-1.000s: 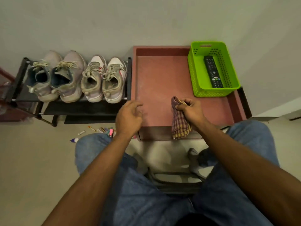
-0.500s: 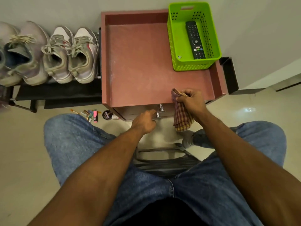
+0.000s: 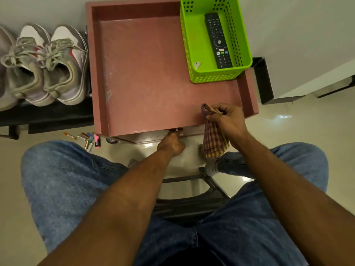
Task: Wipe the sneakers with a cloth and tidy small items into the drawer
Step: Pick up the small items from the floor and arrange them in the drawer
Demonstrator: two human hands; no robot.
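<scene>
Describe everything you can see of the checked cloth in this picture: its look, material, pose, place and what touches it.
The red-and-yellow checked woven cloth looks like thin, soft fabric. It is bunched, not spread: the right hand grips its upper part, a folded end poking out above the fingers, the rest hanging limp below. It hangs at the front edge of the pink tray-topped cabinet, right of the left hand. Only the right hand plainly touches it.

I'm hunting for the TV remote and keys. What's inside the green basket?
Inside the green basket lie a black remote and, near its front left corner, a small silvery key. The basket's near wall hides a strip of the floor.
</scene>
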